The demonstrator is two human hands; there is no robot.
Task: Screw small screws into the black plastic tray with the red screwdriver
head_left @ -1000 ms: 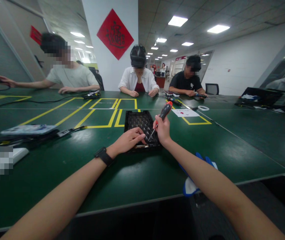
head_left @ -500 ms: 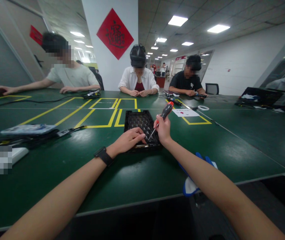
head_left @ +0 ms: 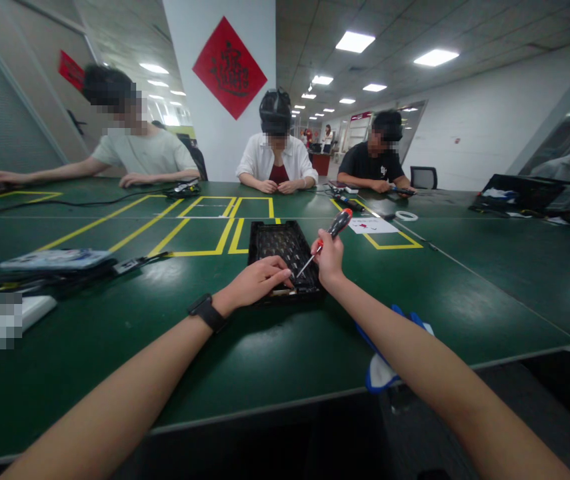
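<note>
A black plastic casing [head_left: 272, 233] with a grid of ridges or holes lies in front of me on the green table. My left hand [head_left: 259, 280] rests over its near left part, fingers bent down onto it and pressing close to the near edge. Wrapped in my right hand [head_left: 329, 259] is a screwdriver [head_left: 339, 223] with a black and red handle. Its thin shaft slants down to the left, and the tip reaches the casing beside my left fingertips. Whatever lies right under the tip is too small to make out.
A blue-and-white glove [head_left: 382, 370] lies under my right forearm. Cables and a flat light-blue device [head_left: 59, 259] sit to the left. Beyond are a printed sheet [head_left: 375, 227], a tape roll [head_left: 407, 216] and yellow tape lines. Several people sit across the table [head_left: 285, 360].
My right hand and the screwdriver have shifted slightly right, and the handle leans further right. My left hand and the casing stay nearly in place. The person at far left has stretched a hand further left.
</note>
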